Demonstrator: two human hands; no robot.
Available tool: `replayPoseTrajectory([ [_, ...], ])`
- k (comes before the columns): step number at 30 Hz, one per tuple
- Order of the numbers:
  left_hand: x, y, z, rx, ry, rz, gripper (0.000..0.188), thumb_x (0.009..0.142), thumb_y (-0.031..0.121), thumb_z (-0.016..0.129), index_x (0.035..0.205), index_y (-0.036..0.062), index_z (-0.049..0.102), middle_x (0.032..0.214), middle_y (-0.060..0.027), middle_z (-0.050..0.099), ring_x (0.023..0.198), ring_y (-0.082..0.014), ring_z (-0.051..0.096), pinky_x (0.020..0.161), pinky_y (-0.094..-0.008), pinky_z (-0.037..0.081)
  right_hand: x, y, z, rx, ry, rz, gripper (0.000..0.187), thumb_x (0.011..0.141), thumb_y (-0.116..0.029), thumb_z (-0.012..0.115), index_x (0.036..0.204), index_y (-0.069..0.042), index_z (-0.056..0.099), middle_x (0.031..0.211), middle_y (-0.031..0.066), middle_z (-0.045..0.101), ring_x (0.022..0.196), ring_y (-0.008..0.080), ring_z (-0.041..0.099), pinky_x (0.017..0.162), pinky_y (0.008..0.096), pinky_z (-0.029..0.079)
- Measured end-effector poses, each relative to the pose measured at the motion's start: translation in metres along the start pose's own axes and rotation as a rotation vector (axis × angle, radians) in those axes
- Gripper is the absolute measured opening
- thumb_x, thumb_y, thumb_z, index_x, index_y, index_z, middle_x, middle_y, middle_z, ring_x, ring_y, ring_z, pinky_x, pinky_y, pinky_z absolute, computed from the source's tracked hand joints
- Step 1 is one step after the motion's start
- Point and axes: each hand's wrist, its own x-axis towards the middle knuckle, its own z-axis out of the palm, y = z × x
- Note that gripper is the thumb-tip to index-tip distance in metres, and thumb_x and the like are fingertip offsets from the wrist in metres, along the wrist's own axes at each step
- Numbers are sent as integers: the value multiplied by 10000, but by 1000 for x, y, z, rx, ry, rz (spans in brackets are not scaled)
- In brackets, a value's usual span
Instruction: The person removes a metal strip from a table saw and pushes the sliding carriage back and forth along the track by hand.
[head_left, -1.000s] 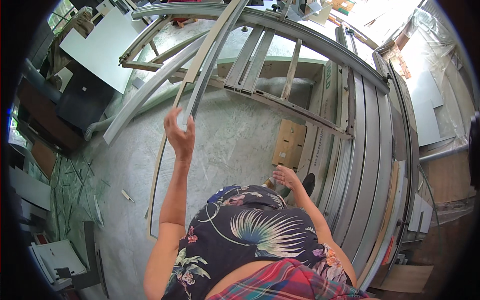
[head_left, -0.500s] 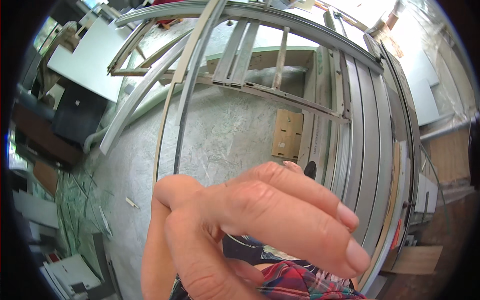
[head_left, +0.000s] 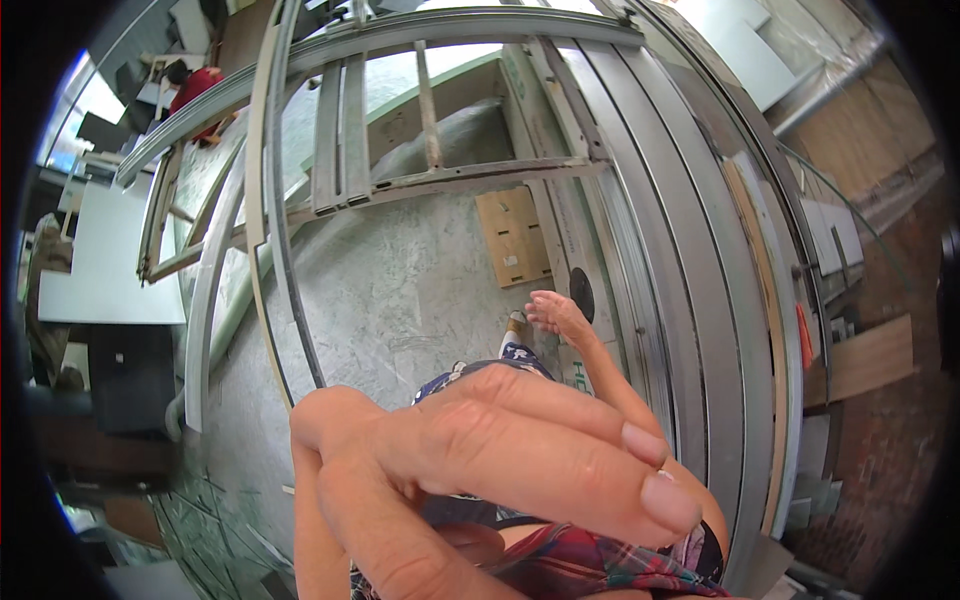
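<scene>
My left hand (head_left: 500,440) fills the lower middle, very close up. Its fingers are bent and point right, its thumb stands apart below them, and nothing shows between them. Beyond its wrist, a pale strip (head_left: 258,290) and a dark-edged metal profile (head_left: 290,270) run down and pass out of sight behind it; whether they touch cannot be told. Farther off, my right hand (head_left: 560,313) hangs low with loosely spread fingers and holds nothing visible. The nearest thing to it is a brown slotted piece of cardboard or board (head_left: 513,237). A dark oval (head_left: 581,296) lies just right of it.
A metal frame with crossbars (head_left: 480,170) spans the area ahead. Long grey aluminium profiles (head_left: 690,300) line the right side. White panels (head_left: 105,260) and a black box (head_left: 133,378) stand left. Thin scraps (head_left: 215,530) litter the floor. A person in red (head_left: 195,90) is far left.
The view has swung, so the frame and profiles sit farther left. My right hand and forearm have come out from behind my left hand. The left hand keeps its pose.
</scene>
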Motion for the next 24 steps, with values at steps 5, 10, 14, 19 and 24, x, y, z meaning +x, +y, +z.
replayPoseTrajectory([
  [5, 18, 0, 17, -129, 21, -125, 219, 842, 277, 630, 698, 123, 572, 1070, -250, 558, 1054, -355, 538, 948, -414, 436, -21, -18, 10, -35, -37, -92, 494, 878, -315, 590, 1255, -16, 478, 1080, 81, 616, 891, 133, 613, 711, 257, 472],
  [10, 19, 16, 63, 124, 458, -511, 307, 927, 286, 482, 676, 120, 541, 886, -111, 563, 805, -263, 570, 737, -370, 470, -32, -20, 13, -19, -28, -121, 508, 869, -324, 595, 1255, -17, 478, 1083, 81, 612, 892, 129, 608, 722, 257, 456],
  [14, 9, 6, 64, 79, 466, -566, 210, 919, 175, 495, 723, 161, 570, 969, -130, 552, 872, -277, 568, 770, -377, 470, -43, -18, 13, 4, -55, -122, 515, 862, -331, 600, 1258, -26, 477, 1080, 67, 610, 916, 127, 594, 753, 277, 448],
  [19, 30, 12, 55, -341, 418, -765, 231, 886, 132, 549, 659, 88, 564, 1051, -313, 528, 1004, -337, 561, 936, -401, 463, -58, -21, 1, 40, -45, -121, 471, 874, -288, 613, 1253, -46, 475, 1085, 64, 604, 912, 124, 590, 799, 265, 479],
  [24, 5, -53, 47, -377, 456, -279, 139, 874, 86, 527, 783, 112, 629, 1090, -274, 513, 993, -318, 558, 907, -400, 471, -75, -39, -12, 13, 8, -144, 467, 873, -298, 613, 1248, -51, 484, 1089, 62, 604, 931, 123, 580, 815, 268, 469],
])
